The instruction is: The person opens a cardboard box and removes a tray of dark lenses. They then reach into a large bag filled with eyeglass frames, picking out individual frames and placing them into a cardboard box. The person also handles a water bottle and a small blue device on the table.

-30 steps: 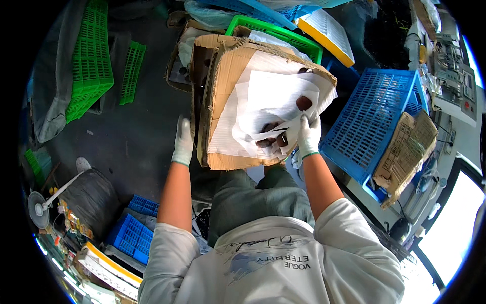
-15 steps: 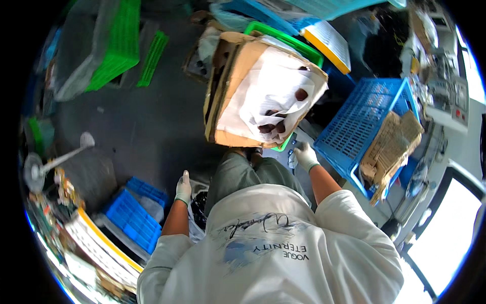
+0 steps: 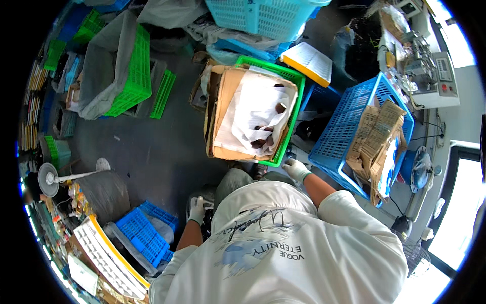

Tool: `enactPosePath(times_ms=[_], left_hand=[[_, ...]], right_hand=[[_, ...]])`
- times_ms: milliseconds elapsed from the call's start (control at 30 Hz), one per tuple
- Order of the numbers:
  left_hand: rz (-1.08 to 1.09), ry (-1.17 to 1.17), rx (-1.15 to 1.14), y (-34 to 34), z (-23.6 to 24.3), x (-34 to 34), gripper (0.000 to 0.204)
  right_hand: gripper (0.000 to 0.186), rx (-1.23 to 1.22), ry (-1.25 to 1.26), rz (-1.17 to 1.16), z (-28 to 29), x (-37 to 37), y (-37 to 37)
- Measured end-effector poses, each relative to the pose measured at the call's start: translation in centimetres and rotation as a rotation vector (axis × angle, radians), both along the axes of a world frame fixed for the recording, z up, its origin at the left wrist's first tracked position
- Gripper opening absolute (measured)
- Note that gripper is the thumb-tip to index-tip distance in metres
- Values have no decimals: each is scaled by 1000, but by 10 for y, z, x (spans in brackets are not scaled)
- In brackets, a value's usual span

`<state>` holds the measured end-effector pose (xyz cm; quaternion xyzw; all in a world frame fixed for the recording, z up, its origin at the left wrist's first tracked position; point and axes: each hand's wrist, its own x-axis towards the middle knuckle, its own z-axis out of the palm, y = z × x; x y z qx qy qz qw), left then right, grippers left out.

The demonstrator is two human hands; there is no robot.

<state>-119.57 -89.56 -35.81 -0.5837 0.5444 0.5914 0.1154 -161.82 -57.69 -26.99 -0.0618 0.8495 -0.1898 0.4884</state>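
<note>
A cardboard stack with white paper and several small dark brown pieces on top rests on a green crate. My gloved right hand is just beyond the crate's lower right corner, open with fingers loosely bent and holding nothing visible. My gloved left hand hangs lower, left of my legs, beside dark plastic bagging; its fingers are too small and shadowed to tell their state.
A blue crate holding torn cardboard is at right, near machinery. At left are a lined green crate, a white fan and blue crates. A yellow-edged tray and light blue basket lie ahead.
Both hands released the cardboard stack and moved down toward my body. The stack now sits on the green crate. The view has shifted, showing more of the surroundings ahead.
</note>
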Motion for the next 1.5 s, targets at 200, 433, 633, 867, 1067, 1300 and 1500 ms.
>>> enactPosePath(times_ms=[200,433,633,867,1067,1300,1500], left_hand=[[35,112,-106,-67,1,-88,46],[317,23,-197,-42,40,6,58],[591,-372,377,54,63,152,74],[288,-302,220,75,54,174,56],[295,-276,204,-24,72,159,74],[100,-275,-444,-181,87,228,36],[931,-225,-210,-260,134,250,49]], right_hand=[[46,-23,-11,24,23,11,55],[42,-7,-2,142,2,4,31],[36,-134,16,472,-36,16,-38],[28,-339,-56,1005,-43,16,-157],[34,-439,-59,917,-56,40,-315],[30,-41,-329,441,-60,112,-529],[40,-118,-368,625,-29,167,-703]])
